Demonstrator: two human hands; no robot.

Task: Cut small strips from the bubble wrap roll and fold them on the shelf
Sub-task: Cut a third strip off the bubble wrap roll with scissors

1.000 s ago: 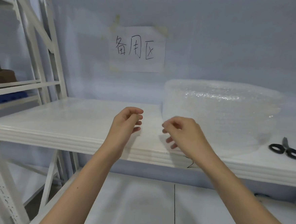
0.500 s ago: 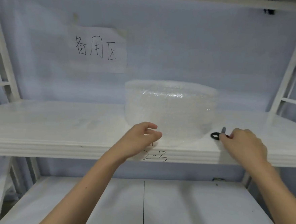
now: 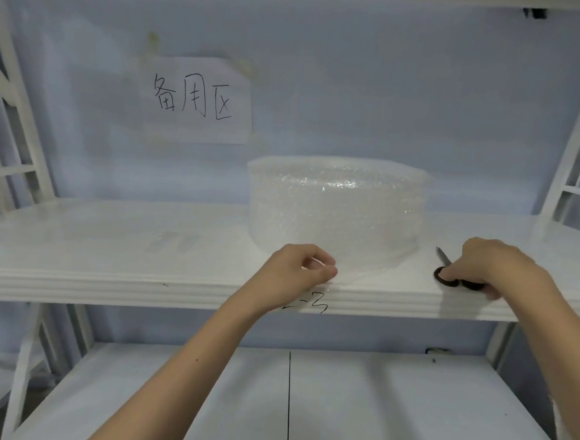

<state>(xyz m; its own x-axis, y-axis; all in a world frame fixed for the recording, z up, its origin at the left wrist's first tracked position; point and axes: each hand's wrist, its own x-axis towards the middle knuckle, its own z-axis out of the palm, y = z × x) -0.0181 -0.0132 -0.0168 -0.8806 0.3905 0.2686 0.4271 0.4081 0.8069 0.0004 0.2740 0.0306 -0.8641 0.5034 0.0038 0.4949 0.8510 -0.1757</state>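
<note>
A wide, low roll of clear bubble wrap stands upright on the white shelf, a little right of centre. My left hand is at the roll's lower front edge, thumb and forefinger pinching the loose end of the wrap. Right of the roll lie black-handled scissors, blade tip pointing away from me. My right hand covers the handles, its fingers curling round them. Most of the scissors are hidden under that hand.
A paper sign with handwritten characters is taped to the back wall. White uprights frame the shelf on both sides. A lower white shelf lies beneath, and the board front carries a handwritten mark.
The view has swung right, centring the roll. My right hand has gone from beside my left over to the scissors and closed on the handles. My left hand has settled at the roll's front edge.
</note>
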